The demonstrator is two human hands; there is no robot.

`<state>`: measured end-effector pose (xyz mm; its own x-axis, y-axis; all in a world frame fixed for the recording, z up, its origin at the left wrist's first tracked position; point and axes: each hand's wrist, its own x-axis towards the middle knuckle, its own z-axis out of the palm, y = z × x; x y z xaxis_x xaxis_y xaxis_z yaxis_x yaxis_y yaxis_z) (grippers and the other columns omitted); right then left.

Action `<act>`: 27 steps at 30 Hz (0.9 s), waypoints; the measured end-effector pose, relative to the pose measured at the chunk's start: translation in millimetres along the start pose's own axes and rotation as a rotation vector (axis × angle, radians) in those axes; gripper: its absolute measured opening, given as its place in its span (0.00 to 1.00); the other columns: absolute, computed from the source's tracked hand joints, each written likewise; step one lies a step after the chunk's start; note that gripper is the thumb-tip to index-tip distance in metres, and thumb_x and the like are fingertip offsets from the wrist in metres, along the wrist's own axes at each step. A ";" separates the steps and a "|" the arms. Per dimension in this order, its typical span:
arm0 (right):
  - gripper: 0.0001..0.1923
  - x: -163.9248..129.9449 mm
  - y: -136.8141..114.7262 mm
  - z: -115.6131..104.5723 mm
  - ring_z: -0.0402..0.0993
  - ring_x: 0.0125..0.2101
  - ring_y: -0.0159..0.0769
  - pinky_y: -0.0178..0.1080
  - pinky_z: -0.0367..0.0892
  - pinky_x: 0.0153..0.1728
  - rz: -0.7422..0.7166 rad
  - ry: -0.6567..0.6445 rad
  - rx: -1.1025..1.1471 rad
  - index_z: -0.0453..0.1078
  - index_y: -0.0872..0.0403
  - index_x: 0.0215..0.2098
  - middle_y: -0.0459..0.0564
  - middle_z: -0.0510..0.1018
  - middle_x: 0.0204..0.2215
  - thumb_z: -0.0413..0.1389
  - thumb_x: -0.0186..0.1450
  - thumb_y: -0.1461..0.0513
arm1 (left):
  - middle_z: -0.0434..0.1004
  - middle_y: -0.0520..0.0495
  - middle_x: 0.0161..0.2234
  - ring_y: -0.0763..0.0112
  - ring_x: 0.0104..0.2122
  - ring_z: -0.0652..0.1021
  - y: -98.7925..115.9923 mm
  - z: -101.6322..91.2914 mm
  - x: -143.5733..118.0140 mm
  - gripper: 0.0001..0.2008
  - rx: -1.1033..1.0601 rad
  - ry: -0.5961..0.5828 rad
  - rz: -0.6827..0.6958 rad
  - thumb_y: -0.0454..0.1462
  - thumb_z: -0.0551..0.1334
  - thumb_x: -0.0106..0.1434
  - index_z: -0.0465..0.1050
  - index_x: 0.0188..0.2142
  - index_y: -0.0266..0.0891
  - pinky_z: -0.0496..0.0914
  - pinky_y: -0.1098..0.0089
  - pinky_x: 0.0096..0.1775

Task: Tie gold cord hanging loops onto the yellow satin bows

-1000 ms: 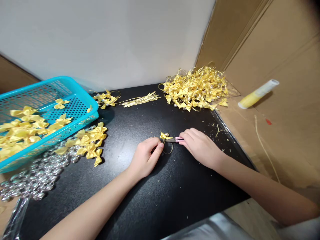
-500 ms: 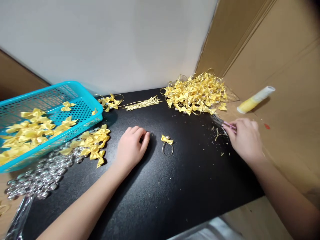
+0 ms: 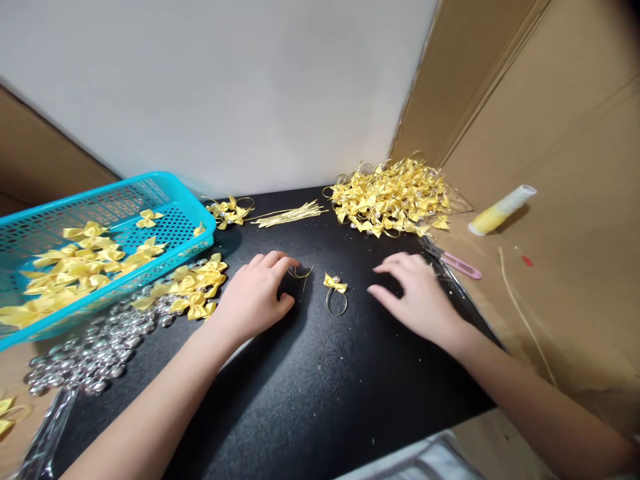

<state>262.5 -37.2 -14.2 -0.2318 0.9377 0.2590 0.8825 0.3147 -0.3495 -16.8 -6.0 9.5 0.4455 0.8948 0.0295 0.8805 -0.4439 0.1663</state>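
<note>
My left hand [image 3: 253, 293] hovers over the black tabletop, thumb and fingers apart. A bent piece of thin gold cord [image 3: 303, 272] lies just beyond its fingertips; I cannot tell whether they touch. Between my hands sits a yellow ribbon bow [image 3: 335, 285] with a silver bead and a gold cord loop [image 3: 337, 303]. My right hand [image 3: 417, 293] is open to the right of the bow, fingers bent and nothing in them. Behind it, a pink-handled hand tool [image 3: 460, 265] lies at the table's right edge, its metal jaws partly seen.
A turquoise basket [image 3: 193, 230] holds yellow bows [image 3: 83, 267] at left. Silver beads [image 3: 90, 357] and loose bows [image 3: 200, 287] lie before it. Gold cord strips [image 3: 290, 213] are at the back, beside a heap of looped bows [image 3: 395, 197]. A tube [image 3: 503, 210] stands out at right.
My right hand has let go of the pink-handled tool and moved left towards the bow. The left hand's thumb and fingers have spread, and the bent cord now shows beside them.
</note>
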 end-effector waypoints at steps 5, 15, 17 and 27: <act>0.18 36.7 -48.6 25.9 0.71 0.45 0.47 0.48 0.62 0.44 -0.142 -0.258 0.051 0.69 0.54 0.51 0.55 0.76 0.44 0.59 0.63 0.59 | 0.74 0.45 0.35 0.60 0.36 0.74 5.8 -6.1 -3.0 0.06 -0.232 0.076 -0.053 0.36 0.58 0.55 0.70 0.34 0.39 0.69 0.62 0.38; 0.01 45.2 -51.9 34.7 0.71 0.25 0.30 0.34 0.67 0.28 0.060 -0.121 0.813 0.70 0.55 0.32 0.46 0.75 0.28 0.58 0.61 0.64 | 0.76 0.47 0.33 0.71 0.27 0.74 13.3 18.3 -0.6 0.11 -0.951 0.029 -0.163 0.37 0.62 0.57 0.70 0.39 0.37 0.69 0.70 0.29; 0.09 38.3 -56.3 42.0 0.74 0.26 0.33 0.35 0.69 0.27 0.227 -0.022 1.032 0.69 0.54 0.31 0.46 0.76 0.26 0.61 0.58 0.58 | 0.76 0.47 0.35 0.73 0.29 0.75 23.2 26.3 -1.2 0.15 -1.276 -0.045 -0.157 0.38 0.65 0.55 0.68 0.42 0.37 0.71 0.70 0.31; 0.08 17.4 -67.9 52.8 0.74 0.30 0.36 0.39 0.68 0.33 0.246 0.187 0.912 0.71 0.53 0.27 0.48 0.78 0.28 0.60 0.61 0.58 | 0.79 0.48 0.30 0.74 0.29 0.78 49.3 51.1 -7.8 0.15 -1.568 0.185 -0.334 0.38 0.68 0.55 0.70 0.40 0.36 0.74 0.71 0.36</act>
<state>176.9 -34.4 -33.5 0.0565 0.9788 0.1968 0.2220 0.1798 -0.9583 31.4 -37.4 -33.0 0.1506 0.9813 -0.1195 -0.1467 0.1418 0.9790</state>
